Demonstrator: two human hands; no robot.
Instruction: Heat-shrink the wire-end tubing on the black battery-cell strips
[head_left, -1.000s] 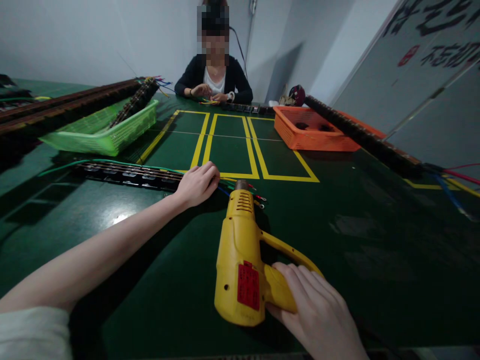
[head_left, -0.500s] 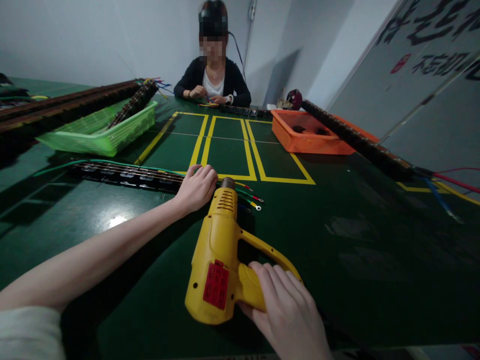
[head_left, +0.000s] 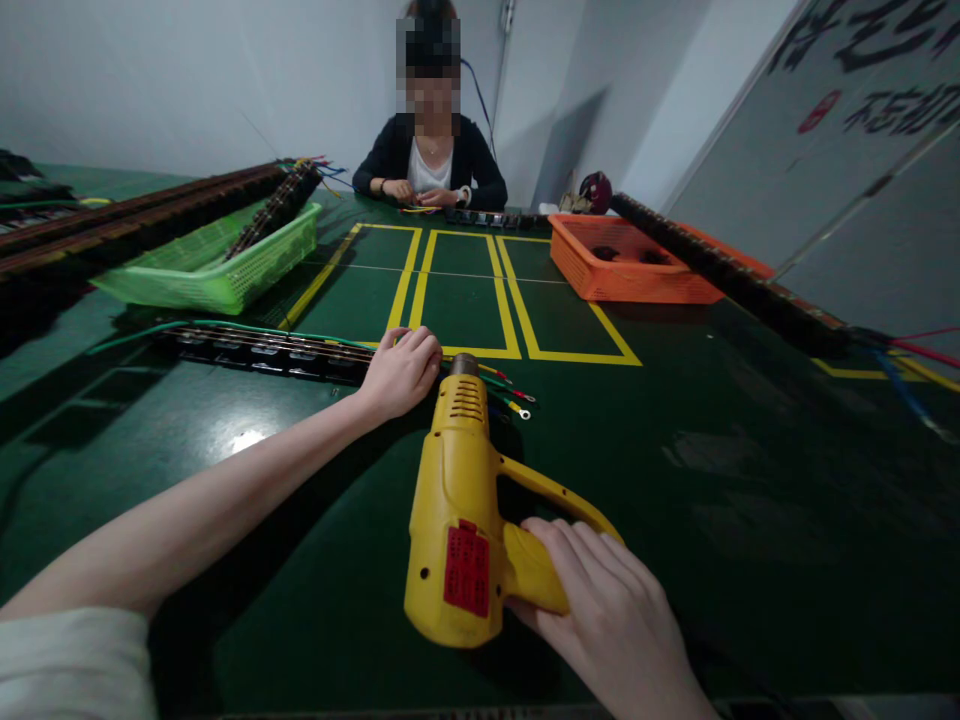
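Note:
My right hand [head_left: 607, 600] is wrapped around the handle of a yellow heat gun [head_left: 454, 500] with a red label. The gun's metal nozzle points away from me, close to the fingers of my left hand [head_left: 405, 370]. Those fingers are curled over the wires at the right end of a long black strip [head_left: 270, 352], though the exact grip is hidden. Past the nozzle, several coloured wires [head_left: 499, 388] stick out to the right, some ending in ring terminals [head_left: 525, 413]. A green wire [head_left: 217, 323] runs along the strip.
A green basket [head_left: 225, 285] at the left has long dark strips [head_left: 142, 210] over it. An orange basket [head_left: 637, 285] stands at the right, with another strip [head_left: 742, 280] across it. Across the green table [head_left: 720, 560], marked with yellow tape, sits another person [head_left: 431, 160] handling wires.
The heat gun's rear and my right hand have swung slightly to the right, while the nozzle stays by my left hand. My left hand keeps its place on the wires. The view has shifted a little.

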